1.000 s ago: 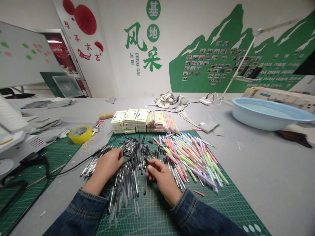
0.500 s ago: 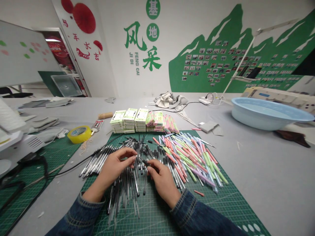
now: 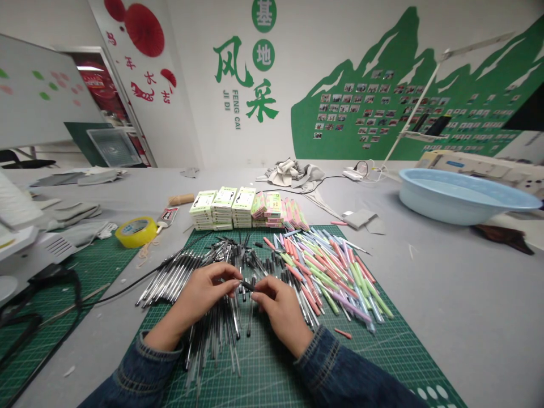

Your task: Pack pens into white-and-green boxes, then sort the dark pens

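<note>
Between my two hands is a short black pen cap (image 3: 247, 286). My left hand (image 3: 208, 292) pinches at its left end, thumb and forefinger together. My right hand (image 3: 283, 311) grips the other end; any thin part inside the fingertips is hidden. Below and left of the hands lie many clear pen barrels and refills with black tips (image 3: 215, 334). Loose black caps (image 3: 270, 264) lie just beyond the fingers. To the right spreads a pile of coloured pens (image 3: 335, 266) in red, green, blue and purple. All of these rest on a green cutting mat (image 3: 297, 374).
Stacked small boxes (image 3: 223, 207) stand behind the pens. Yellow tape (image 3: 136, 232) and a glue tube (image 3: 167, 217) are at left, near a black cable (image 3: 127, 290). A blue basin (image 3: 459, 198) stands at right. Crumpled cloth (image 3: 291, 173) lies at the back.
My left fingertips have moved slightly right and down, closing the gap to my right hand. The black cap now spans between both hands' fingers.
</note>
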`<action>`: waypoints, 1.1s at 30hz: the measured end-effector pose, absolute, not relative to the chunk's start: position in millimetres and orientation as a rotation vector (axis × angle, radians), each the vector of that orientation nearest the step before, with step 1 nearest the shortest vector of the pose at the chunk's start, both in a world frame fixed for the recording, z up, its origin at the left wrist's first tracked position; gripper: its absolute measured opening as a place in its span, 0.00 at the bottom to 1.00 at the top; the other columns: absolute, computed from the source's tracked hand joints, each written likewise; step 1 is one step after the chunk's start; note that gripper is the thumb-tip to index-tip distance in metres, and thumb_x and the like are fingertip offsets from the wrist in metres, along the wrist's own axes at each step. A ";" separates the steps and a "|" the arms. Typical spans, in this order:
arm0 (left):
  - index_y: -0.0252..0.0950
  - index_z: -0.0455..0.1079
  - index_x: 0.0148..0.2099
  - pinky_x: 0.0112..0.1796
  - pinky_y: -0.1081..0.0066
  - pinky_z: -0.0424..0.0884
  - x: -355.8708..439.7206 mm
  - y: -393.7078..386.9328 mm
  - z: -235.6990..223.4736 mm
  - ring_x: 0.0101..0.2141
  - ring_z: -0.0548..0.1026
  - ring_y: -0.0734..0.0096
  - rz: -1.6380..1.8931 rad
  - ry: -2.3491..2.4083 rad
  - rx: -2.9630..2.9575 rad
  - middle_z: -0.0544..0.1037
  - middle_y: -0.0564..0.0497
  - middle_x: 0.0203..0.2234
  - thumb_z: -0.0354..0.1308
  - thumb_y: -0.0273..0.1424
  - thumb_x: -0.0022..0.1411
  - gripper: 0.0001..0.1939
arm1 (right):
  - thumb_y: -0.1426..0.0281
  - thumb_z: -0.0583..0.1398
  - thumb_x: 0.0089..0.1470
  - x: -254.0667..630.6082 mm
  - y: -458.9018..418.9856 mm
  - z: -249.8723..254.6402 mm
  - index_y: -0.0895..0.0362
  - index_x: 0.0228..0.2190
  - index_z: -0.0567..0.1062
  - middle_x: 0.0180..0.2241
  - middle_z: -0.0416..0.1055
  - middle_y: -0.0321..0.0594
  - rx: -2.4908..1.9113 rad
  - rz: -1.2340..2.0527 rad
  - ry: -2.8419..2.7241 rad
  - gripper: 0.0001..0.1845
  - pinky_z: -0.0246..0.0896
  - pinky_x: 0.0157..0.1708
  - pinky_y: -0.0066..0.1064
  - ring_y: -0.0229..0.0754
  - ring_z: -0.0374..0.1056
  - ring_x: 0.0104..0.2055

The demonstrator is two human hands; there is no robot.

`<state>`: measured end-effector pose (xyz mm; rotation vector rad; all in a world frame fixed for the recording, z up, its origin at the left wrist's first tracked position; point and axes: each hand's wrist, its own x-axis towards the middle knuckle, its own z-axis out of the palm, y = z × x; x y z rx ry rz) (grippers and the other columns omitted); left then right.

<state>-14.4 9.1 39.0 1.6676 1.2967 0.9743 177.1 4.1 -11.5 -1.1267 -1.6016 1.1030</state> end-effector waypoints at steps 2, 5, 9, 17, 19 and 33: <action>0.38 0.76 0.35 0.30 0.70 0.72 -15.6 8.9 39.0 0.25 0.75 0.68 0.977 1.296 1.663 0.78 0.50 0.27 0.61 0.31 0.54 0.05 | 0.69 0.56 0.56 177.0 4.1 -9.5 0.55 0.25 0.74 0.21 0.67 0.33 -1.096 1.202 -1.618 0.10 0.54 0.27 0.30 0.38 0.62 0.24; 0.37 0.76 0.35 0.30 0.70 0.72 -16.9 8.8 39.1 0.25 0.75 0.68 0.959 1.286 1.668 0.78 0.50 0.27 0.61 0.32 0.54 0.06 | 0.69 0.58 0.54 177.4 4.0 -5.2 0.55 0.30 0.75 0.24 0.68 0.32 -1.057 1.233 -1.593 0.06 0.54 0.28 0.28 0.37 0.62 0.26; 0.36 0.75 0.35 0.31 0.71 0.71 -17.7 8.7 39.7 0.26 0.75 0.70 0.919 1.276 1.701 0.77 0.51 0.28 0.60 0.31 0.55 0.06 | 0.72 0.65 0.44 178.4 4.7 -4.3 0.57 0.28 0.72 0.23 0.65 0.30 -1.075 1.270 -1.519 0.06 0.52 0.26 0.26 0.36 0.60 0.25; 0.35 0.73 0.36 0.31 0.72 0.70 -17.3 8.4 41.4 0.27 0.74 0.72 0.870 1.260 1.751 0.76 0.52 0.28 0.58 0.30 0.57 0.05 | 0.69 0.62 0.48 175.8 2.4 -5.3 0.57 0.30 0.72 0.22 0.63 0.29 -1.004 1.398 -1.496 0.05 0.50 0.24 0.25 0.33 0.56 0.23; 0.34 0.73 0.35 0.31 0.72 0.70 -16.4 8.2 42.0 0.26 0.74 0.72 0.865 1.257 1.758 0.76 0.52 0.28 0.58 0.29 0.57 0.05 | 0.71 0.64 0.44 175.8 2.4 -5.2 0.57 0.27 0.70 0.21 0.62 0.28 -1.012 1.404 -1.476 0.07 0.50 0.23 0.24 0.33 0.56 0.22; 0.35 0.73 0.36 0.31 0.71 0.70 -16.5 8.7 37.4 0.25 0.74 0.72 0.958 1.204 1.590 0.76 0.53 0.26 0.60 0.31 0.56 0.06 | 0.64 0.57 0.54 174.0 3.2 -10.1 0.59 0.31 0.73 0.18 0.65 0.30 -0.888 1.729 -1.390 0.11 0.45 0.17 0.22 0.29 0.55 0.16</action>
